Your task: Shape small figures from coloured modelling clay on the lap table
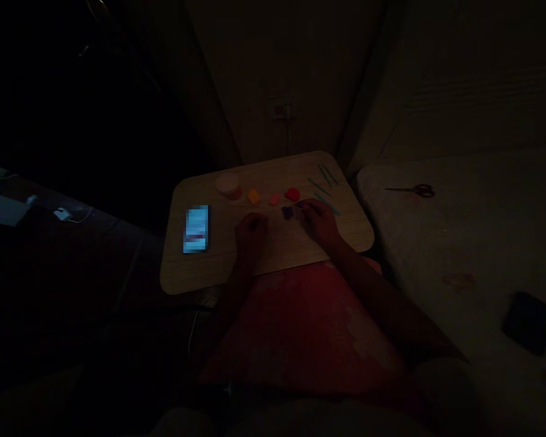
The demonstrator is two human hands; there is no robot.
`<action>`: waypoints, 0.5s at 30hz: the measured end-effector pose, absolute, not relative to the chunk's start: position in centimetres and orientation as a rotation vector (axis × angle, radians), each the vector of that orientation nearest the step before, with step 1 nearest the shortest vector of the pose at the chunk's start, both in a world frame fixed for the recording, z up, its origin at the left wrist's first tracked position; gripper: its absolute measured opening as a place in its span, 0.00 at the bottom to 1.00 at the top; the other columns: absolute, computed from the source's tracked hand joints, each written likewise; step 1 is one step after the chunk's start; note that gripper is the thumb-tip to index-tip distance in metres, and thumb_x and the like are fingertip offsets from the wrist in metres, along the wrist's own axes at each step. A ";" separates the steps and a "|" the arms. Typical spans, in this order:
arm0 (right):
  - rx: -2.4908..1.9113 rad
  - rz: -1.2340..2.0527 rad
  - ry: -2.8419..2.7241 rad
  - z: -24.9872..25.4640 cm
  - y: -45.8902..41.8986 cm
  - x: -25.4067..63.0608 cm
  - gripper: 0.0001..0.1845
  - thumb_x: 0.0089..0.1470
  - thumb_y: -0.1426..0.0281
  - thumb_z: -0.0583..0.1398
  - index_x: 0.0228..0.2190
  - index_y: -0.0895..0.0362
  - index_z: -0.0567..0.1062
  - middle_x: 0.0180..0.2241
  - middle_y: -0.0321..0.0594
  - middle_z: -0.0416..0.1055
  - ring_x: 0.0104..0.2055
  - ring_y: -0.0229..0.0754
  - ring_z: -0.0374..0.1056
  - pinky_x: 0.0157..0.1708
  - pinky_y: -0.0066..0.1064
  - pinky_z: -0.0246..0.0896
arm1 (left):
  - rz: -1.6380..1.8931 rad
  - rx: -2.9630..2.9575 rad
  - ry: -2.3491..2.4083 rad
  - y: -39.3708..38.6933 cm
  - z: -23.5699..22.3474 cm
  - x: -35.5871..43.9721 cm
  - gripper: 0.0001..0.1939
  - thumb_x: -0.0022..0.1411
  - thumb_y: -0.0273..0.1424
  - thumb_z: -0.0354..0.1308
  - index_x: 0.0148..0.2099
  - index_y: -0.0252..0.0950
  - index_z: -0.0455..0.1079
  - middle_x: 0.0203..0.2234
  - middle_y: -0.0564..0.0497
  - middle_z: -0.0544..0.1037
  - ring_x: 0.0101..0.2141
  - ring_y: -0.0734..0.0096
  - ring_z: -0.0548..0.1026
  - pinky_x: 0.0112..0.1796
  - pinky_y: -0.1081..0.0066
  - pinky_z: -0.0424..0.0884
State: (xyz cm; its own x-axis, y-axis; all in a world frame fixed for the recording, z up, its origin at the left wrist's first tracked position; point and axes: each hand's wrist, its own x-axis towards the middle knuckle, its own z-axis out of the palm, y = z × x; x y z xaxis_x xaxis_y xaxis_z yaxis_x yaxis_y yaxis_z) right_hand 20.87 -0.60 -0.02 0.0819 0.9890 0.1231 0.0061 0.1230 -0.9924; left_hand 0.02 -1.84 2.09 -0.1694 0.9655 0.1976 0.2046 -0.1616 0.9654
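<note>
In the dim head view, my right hand (321, 221) is over the right half of a small wooden table (177, 270). Its thumb and fingers pinch a small piece of purple clay (299, 204). Just left of those fingertips lies a purple clay shape (287, 212) made of several rounded lobes. My left hand (250, 233) rests near the table's front edge, fingers curled in; whether anything is inside is hidden. Beyond the hands sit a red clay lump (292, 194), a pink one (274, 199) and an orange one (253, 196).
A tub (229, 185) stands at the back left of the table, and a lit phone (195, 229) lies at the left. Several thin blue-green sticks (326, 203) are at the right. Scissors (412, 190) lie on the pale surface beyond. A wall socket (282, 108) holds a plug.
</note>
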 end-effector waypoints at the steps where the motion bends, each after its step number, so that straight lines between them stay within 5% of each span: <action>1: -1.152 1.059 -1.190 0.0 -0.6 20.8 0.19 0.60 0.52 0.61 0.40 0.55 0.79 0.26 0.34 0.68 0.25 0.37 0.62 0.26 0.29 0.56 | 1.396 1.403 1.398 -1.8 2.1 0.0 0.15 0.63 0.36 0.63 0.25 0.37 0.71 0.20 0.54 0.72 0.25 0.73 0.70 0.29 0.73 0.68; 10: -1.094 1.021 -1.151 0.0 -0.6 20.7 0.17 0.58 0.54 0.63 0.37 0.56 0.79 0.25 0.34 0.69 0.24 0.36 0.62 0.25 0.29 0.55 | 1.410 1.370 1.352 -1.4 1.3 0.0 0.10 0.63 0.36 0.62 0.40 0.35 0.82 0.30 0.49 0.83 0.31 0.69 0.79 0.36 0.71 0.75; 15: -1.132 1.006 -1.191 -0.4 -0.5 20.8 0.20 0.59 0.51 0.62 0.38 0.55 0.79 0.26 0.34 0.69 0.25 0.37 0.62 0.26 0.30 0.57 | 1.386 1.360 1.335 -1.8 1.5 0.1 0.08 0.55 0.32 0.68 0.39 0.36 0.82 0.35 0.47 0.85 0.36 0.66 0.82 0.41 0.68 0.79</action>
